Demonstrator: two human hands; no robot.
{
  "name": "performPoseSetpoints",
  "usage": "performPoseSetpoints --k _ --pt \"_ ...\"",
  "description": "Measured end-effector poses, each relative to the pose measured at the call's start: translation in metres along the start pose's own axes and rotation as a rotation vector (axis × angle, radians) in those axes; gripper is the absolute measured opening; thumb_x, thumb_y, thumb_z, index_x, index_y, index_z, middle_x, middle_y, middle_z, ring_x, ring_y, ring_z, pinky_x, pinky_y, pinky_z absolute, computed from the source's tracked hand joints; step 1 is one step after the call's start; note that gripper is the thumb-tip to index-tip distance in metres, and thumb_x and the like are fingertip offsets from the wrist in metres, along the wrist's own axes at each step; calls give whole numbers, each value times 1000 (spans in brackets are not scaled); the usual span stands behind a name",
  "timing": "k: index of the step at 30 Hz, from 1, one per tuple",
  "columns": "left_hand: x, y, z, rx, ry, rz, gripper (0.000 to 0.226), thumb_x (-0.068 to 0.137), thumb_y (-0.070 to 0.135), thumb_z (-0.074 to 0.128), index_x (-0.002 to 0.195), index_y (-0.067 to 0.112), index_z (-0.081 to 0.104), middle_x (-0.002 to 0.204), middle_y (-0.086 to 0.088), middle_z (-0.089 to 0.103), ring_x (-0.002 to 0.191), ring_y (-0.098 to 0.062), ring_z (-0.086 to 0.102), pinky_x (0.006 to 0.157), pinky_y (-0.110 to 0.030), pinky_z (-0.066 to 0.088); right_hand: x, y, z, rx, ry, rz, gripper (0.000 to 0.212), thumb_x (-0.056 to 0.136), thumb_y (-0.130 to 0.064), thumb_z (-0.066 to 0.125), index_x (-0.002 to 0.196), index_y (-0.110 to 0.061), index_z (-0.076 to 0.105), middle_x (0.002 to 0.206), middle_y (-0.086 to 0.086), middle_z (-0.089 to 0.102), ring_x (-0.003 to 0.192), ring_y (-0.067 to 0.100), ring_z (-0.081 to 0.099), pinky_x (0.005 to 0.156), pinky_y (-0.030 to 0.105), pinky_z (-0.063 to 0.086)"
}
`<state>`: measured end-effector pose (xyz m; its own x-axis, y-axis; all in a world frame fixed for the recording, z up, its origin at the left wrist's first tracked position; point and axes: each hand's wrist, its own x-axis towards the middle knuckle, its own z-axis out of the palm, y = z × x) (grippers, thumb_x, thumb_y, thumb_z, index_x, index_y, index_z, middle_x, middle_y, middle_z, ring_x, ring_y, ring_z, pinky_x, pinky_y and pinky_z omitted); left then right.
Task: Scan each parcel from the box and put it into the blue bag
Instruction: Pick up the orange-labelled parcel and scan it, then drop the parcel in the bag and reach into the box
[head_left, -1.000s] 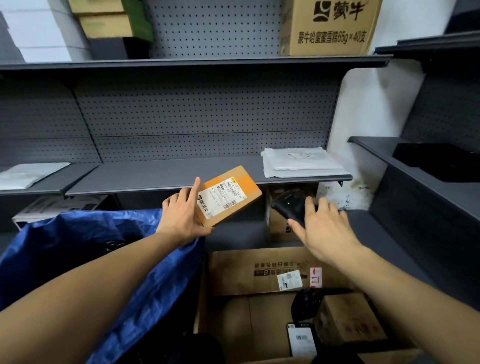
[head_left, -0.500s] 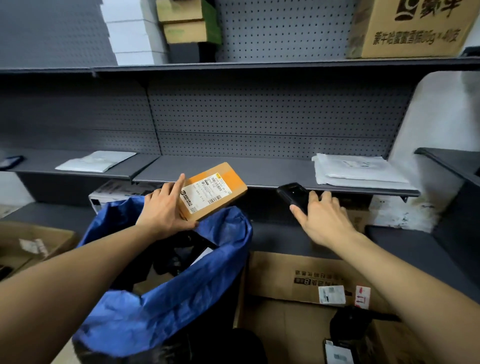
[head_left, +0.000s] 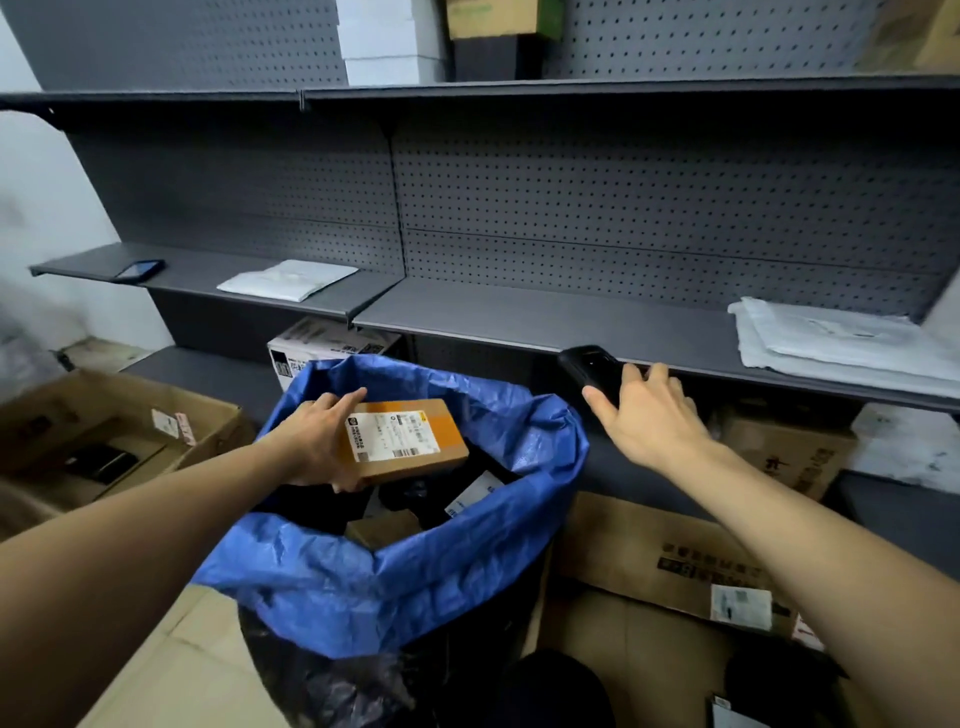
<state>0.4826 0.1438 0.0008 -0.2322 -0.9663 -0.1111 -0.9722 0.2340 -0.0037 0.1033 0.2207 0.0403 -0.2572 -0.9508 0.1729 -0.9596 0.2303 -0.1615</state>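
where left hand (head_left: 317, 441) fingers grip parcel (head_left: 402, 439), right hand (head_left: 647, 413) half-hides scanner (head_left: 589, 370)

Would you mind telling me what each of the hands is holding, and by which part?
The left hand grips the brown parcel by its left end, over the blue bag. The right hand holds the black scanner by its lower end.

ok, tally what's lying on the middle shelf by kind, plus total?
White poly mailer piles: 2, a flat one left, a stack right
Dark phone: 1, far left
Black scanner: 1, at the shelf's front edge, under the right hand
Total: 4
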Motion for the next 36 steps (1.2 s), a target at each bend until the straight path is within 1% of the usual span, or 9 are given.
performPoseSetpoints --k 5,11,19,21,23,25,27,31,36 --pt "5 -3 22 -28 -151 -55 140 49 58 84 156 33 -3 136 -4 39 124 -30 44 104 -42 42 5 -10 13 0 -15 -18 70 98 -62 35 133 -4 46 127 22 47 119 42 48 97 51 43" --pt "18 14 55 -160 -158 -277 137 54 69 79 156 29 -2 142 -14 34 126 -38 47 105 -47 42 17 -24 32 23 -43 -30 68 98 -62 35 131 -3 47 125 22 48 118 43 48 97 51 43" --pt "40 36 92 -210 -179 -471 125 58 68 80 152 26 10 138 -12 35 126 -37 45 98 -47 43 32 -37 56 52 -87 -39 67 98 -62 35 130 -4 48 125 23 48 119 43 47 98 51 42" --pt "44 40 100 -237 -170 -511 126 57 71 79 152 25 10 141 -13 33 128 -38 42 100 -48 41 36 -34 61 57 -99 -31 67 98 -62 35 130 -4 48 124 23 48 119 43 47 97 51 42" --pt "47 45 108 -258 -165 -552 133 55 80 74 155 27 2 152 -16 23 139 -41 28 107 -52 35 38 -30 66 61 -109 -25 67 98 -61 35 130 -4 49 123 23 48 117 44 48 98 51 43" --pt "50 48 112 -209 -177 -536 139 54 87 66 156 29 -8 162 -16 4 147 -42 8 114 -56 24 40 -26 71 63 -120 -20 67 98 -61 35 129 -4 49 122 24 48 117 45 49 99 52 44" --pt "52 51 111 -171 -179 -492 135 58 89 61 156 28 -10 164 -13 -3 149 -39 0 116 -56 19 42 -20 74 60 -133 -7 67 98 -62 35 128 -4 50 122 24 48 116 45 48 99 52 44" --pt "56 57 100 -108 -140 -447 113 76 82 51 157 28 -8 164 -11 2 149 -37 2 117 -55 18 42 -14 77 78 -143 21 67 98 -63 34 126 -4 50 122 24 48 116 45 49 99 52 44" --pt "53 58 80 -80 -87 -414 96 87 78 37 158 28 -5 164 -12 5 149 -38 7 117 -54 18 37 -8 76 74 -136 24 67 97 -63 34 127 -5 51 122 25 49 116 46 50 98 52 45"
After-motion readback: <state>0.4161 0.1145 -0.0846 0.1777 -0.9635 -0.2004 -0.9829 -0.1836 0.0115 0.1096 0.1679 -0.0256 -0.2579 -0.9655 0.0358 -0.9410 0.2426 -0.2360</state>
